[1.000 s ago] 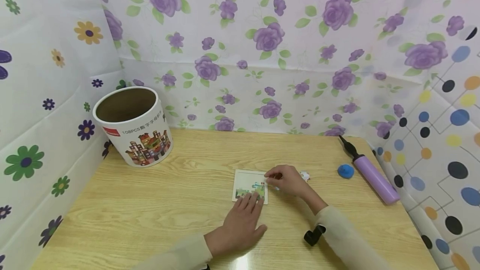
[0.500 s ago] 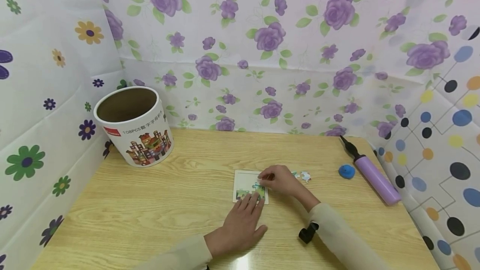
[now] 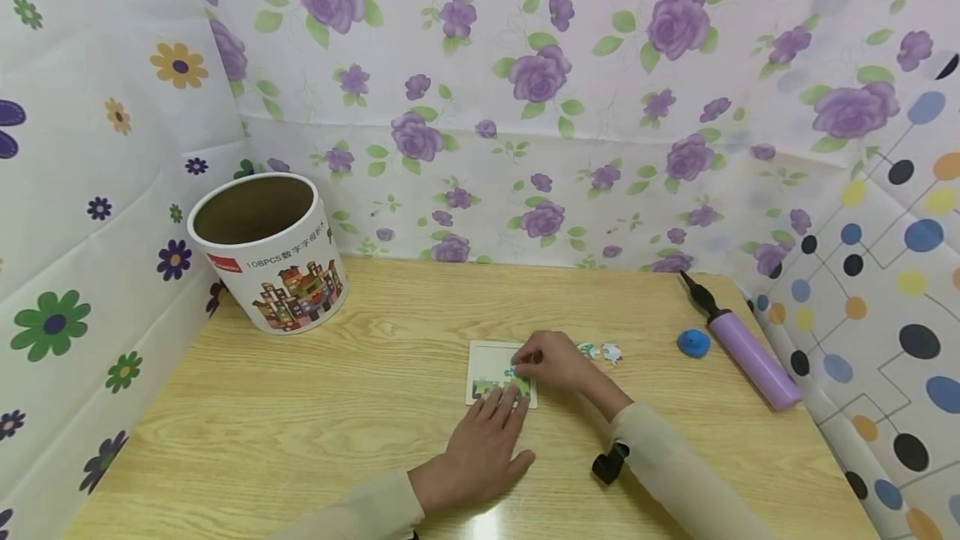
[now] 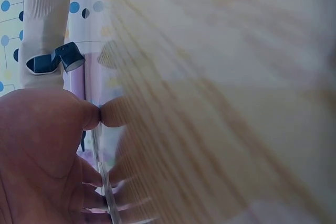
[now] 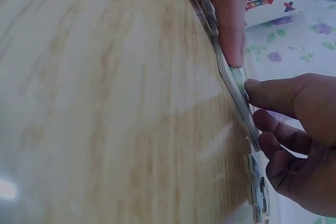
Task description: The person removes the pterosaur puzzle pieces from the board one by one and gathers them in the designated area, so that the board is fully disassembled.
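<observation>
A small square jigsaw puzzle tray (image 3: pixel 491 357) with a pale frame lies on the table, green pieces fitted along its near side. My left hand (image 3: pixel 483 450) rests flat with straight fingers on the tray's near edge. Over the tray's right side, my right hand (image 3: pixel 555 359) pinches a small puzzle piece, mostly hidden by its fingertips. In the right wrist view the thumb (image 5: pixel 262 94) is right at the tray's surface, close to the left fingers (image 5: pixel 229 30). Loose puzzle pieces (image 3: pixel 611 352) lie just right of the right hand.
A white printed bucket (image 3: pixel 281 265) stands at the back left of the wooden table (image 3: pixel 337 407). To the right lie a blue lump (image 3: pixel 693 343) and a purple hand pump (image 3: pixel 753 359) with a black nozzle. Patterned cloth hangs behind and at both sides.
The right hand has moved left from the tray's right edge to over its right side, uncovering loose pieces behind it. The left hand has stayed in place.
</observation>
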`<state>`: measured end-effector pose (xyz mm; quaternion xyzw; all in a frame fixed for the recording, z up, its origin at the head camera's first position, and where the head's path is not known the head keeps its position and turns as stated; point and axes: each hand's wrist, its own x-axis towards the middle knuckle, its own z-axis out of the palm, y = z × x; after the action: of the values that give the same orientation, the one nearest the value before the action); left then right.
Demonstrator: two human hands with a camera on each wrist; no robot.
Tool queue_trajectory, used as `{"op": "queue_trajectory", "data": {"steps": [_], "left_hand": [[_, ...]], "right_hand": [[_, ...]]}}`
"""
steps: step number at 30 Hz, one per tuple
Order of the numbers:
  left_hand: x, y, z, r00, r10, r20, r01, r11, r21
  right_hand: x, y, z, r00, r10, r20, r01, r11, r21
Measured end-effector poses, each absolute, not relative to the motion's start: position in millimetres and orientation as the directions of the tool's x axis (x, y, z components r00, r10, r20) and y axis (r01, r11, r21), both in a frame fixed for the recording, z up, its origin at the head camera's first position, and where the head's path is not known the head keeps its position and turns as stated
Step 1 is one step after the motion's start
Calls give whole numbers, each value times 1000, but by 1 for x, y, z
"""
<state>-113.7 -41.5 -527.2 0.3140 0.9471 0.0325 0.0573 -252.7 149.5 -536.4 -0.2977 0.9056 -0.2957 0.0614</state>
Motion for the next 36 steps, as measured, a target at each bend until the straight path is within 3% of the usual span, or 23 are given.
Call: {"op": "queue_trajectory", "data": {"steps": [36], "left_hand": [[-116,-42,-529,-790,610,-55,601,789,125]], "right_hand": [[-251,151,-530,-836,-548,36,-423,601,-678]]}}
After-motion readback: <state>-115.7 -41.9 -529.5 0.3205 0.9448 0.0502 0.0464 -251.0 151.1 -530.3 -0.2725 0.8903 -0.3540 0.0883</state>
